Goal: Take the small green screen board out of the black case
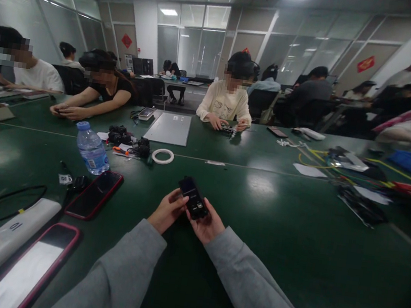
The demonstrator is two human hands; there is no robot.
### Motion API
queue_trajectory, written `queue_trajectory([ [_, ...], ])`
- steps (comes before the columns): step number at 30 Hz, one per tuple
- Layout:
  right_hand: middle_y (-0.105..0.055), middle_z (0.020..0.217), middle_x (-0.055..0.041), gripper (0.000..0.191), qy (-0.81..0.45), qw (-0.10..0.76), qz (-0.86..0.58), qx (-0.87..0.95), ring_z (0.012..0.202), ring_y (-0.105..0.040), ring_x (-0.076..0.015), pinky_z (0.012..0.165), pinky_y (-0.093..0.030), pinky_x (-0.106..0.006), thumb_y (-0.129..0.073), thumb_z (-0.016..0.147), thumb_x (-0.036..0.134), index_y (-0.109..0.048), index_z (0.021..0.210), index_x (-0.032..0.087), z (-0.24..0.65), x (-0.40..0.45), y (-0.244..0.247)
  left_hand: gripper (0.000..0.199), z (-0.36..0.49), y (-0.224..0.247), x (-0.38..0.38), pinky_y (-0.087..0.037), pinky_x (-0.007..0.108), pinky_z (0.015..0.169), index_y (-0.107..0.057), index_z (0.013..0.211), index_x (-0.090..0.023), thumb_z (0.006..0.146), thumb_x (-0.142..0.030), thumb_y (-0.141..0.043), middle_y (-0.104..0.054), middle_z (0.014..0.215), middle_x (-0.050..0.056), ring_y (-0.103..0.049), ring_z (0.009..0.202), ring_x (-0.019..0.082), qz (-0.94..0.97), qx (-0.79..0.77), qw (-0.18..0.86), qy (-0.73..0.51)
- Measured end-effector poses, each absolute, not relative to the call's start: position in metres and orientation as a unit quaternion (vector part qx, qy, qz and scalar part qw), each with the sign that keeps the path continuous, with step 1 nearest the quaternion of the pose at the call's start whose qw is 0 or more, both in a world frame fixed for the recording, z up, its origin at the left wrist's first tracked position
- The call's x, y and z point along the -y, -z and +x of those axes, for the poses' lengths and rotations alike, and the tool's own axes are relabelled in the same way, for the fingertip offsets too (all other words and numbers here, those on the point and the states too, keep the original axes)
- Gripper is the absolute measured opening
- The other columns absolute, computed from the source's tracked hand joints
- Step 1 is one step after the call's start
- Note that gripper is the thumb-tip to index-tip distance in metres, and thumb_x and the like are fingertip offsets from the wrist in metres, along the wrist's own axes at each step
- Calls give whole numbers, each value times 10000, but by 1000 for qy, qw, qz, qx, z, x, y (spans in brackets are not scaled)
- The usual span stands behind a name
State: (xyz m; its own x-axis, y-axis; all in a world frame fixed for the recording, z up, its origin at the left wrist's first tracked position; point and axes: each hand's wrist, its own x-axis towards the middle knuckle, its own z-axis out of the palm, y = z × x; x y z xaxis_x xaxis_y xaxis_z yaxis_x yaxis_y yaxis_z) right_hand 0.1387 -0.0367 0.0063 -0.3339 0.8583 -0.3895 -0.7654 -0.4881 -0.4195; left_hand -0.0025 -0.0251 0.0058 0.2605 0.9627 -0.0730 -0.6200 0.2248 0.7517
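Observation:
Between my hands, above the green table (253, 252), is a small black rectangular device (193, 199) with pale markings or lit icons on its face; its exact kind is unclear. My right hand (209, 226) cradles it from below and along its right edge. On its left side my left hand (169, 210) grips it, thumb on the face and fingers bent behind. The undersides of the device and several fingertips are hidden. Closest on the left lies a phone with a red case (94, 194), its screen dark.
Left of my arms are a white power bank (6, 238), a pink-cased phone (32, 270), black cables and a water bottle (92, 149). Farther off lie a tape roll (163, 156) and a grey laptop-like panel (168, 128). Wires (341, 165) clutter the right. Several people sit around.

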Motion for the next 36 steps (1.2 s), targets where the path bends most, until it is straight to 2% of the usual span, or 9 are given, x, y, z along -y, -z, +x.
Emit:
queue_trajectory([
  [3,-620,945,-63,358,-810,501,-281,122,890,-598,-167,759,-536,-257,-744,695,361,-601,944,147,139,36,-2,444,-3,-3,23,-448,268,814,-601,1069,-149,651,-183,-747,-637,1030,75,-610,883,142,312,-286,710,-563],
  [7,-615,924,-38,366,-769,528,-286,221,868,-581,-171,771,-502,-283,-778,635,378,-612,884,166,139,34,1,449,-5,-1,21,-455,275,799,-604,1065,-156,647,-220,-753,-650,994,69,-620,847,140,306,-309,694,-574],
  [12,-605,918,-47,450,-705,535,-330,328,890,-559,-185,826,-447,-315,-811,583,404,-605,902,162,140,36,-7,478,-7,0,19,-459,291,796,-597,1082,-144,643,-248,-756,-656,933,73,-627,814,147,325,-323,677,-576],
  [16,-600,932,-54,527,-695,525,-361,334,872,-565,-173,814,-444,-302,-855,497,340,-604,918,146,142,37,-11,484,-8,1,18,-458,324,813,-585,1096,-144,663,-293,-739,-652,930,80,-625,819,161,357,-338,657,-572],
  [22,-608,943,-79,504,-721,533,-334,290,870,-580,-188,769,-464,-293,-855,506,317,-620,903,114,145,35,-6,613,-12,-1,17,-431,381,879,-538,1177,-191,616,-268,-773,-648,944,76,-614,895,192,435,-360,644,-516],
  [31,-614,942,-83,466,-718,533,-333,299,882,-585,-197,771,-473,-297,-845,532,291,-628,904,111,148,34,-4,554,-14,-3,18,-408,413,915,-576,1135,-185,625,-287,-766,-650,978,95,-608,915,203,437,-383,643,-498],
  [36,-613,929,-73,468,-722,526,-325,309,848,-588,-181,753,-476,-288,-840,540,271,-622,924,114,149,35,-3,510,-14,-3,18,-414,405,912,-612,1065,-140,599,-261,-780,-658,964,99,-607,923,211,436,-375,647,-500],
])
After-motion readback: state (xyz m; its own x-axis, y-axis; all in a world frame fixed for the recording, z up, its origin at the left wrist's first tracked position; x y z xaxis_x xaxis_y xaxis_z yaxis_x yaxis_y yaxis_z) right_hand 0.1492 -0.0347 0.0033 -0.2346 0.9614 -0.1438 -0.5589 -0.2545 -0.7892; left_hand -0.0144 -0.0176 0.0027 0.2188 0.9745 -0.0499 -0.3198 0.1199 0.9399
